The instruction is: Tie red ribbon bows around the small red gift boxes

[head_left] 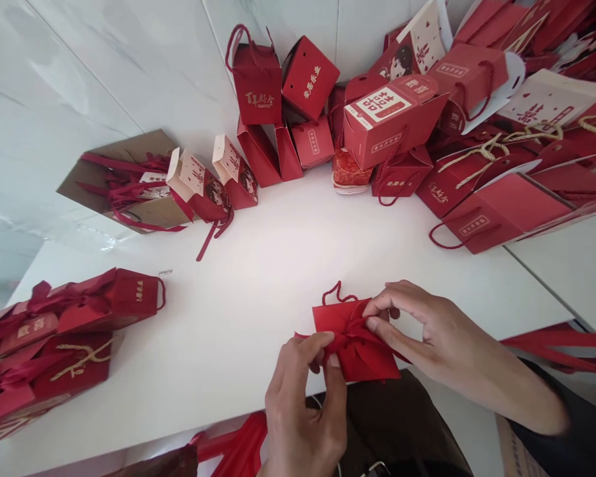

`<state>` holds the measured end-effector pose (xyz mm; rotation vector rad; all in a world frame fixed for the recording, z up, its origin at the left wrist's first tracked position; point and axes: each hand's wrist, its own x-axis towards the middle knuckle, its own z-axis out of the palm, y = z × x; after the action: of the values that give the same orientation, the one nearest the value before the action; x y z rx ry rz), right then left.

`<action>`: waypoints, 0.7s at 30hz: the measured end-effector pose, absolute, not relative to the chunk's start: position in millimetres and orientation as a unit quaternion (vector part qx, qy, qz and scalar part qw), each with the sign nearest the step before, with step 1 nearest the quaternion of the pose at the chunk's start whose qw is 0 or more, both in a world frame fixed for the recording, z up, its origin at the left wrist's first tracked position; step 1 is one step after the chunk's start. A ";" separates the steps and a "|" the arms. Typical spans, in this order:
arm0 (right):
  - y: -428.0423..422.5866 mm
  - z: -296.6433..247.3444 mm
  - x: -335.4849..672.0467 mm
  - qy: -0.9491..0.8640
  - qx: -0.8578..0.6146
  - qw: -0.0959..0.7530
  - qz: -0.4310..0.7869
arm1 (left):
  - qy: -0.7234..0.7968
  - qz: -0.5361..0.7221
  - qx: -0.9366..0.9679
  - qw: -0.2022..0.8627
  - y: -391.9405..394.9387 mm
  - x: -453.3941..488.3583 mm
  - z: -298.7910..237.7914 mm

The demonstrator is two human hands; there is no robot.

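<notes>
A small red gift box (pixel 365 358) with a red ribbon and a cord handle rests at the near edge of the white table (pixel 258 285). My left hand (pixel 305 404) pinches the ribbon at the box's left side, thumb and fingers closed on it. From the right, my right hand (pixel 427 334) pinches the ribbon near the box's top, fingers curled. The ribbon (pixel 350 334) crosses the box's front between both hands.
Many red gift boxes and bags (pixel 392 126) are heaped along the back and right. A brown cardboard box (pixel 124 175) with red ribbons lies at back left. More red bags (pixel 54 338) are stacked at the left edge. Red ribbons (pixel 561 341) lie at the right.
</notes>
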<state>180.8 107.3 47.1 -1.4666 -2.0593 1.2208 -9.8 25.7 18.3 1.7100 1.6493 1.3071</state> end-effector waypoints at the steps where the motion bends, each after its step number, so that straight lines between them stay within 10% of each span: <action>1: 107.2 46.3 182.4 -0.723 -0.519 0.163 0.426 | 0.612 0.470 0.591 0.235 22.6 -9.0 18.6; 21: 103.8 39.2 195.7 -0.729 -0.543 0.207 0.363 | 0.712 0.473 0.421 0.301 7.9 -4.5 24.9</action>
<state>195.7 103.8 39.2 -1.5111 -2.0304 1.0098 -4.5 7.9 24.9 1.1178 1.8899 1.2551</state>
